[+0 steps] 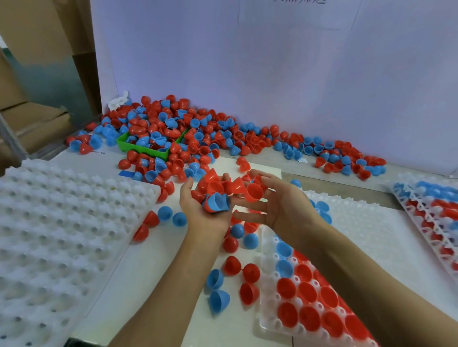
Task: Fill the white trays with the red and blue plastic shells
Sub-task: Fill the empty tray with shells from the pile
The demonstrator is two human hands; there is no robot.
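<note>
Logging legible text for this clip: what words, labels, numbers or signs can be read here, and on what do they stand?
None can be read.
Dark handwriting on the white backboard: cut off by the frame's top edge, illegible.
Small print on the white table surface beside the green bin: too small and blurred.
Shells and trays: no markings visible.

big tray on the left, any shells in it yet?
No, the left tray shows only bare white pockets, while the shells sit in the tray by the right arm and in the left hand.
</note>
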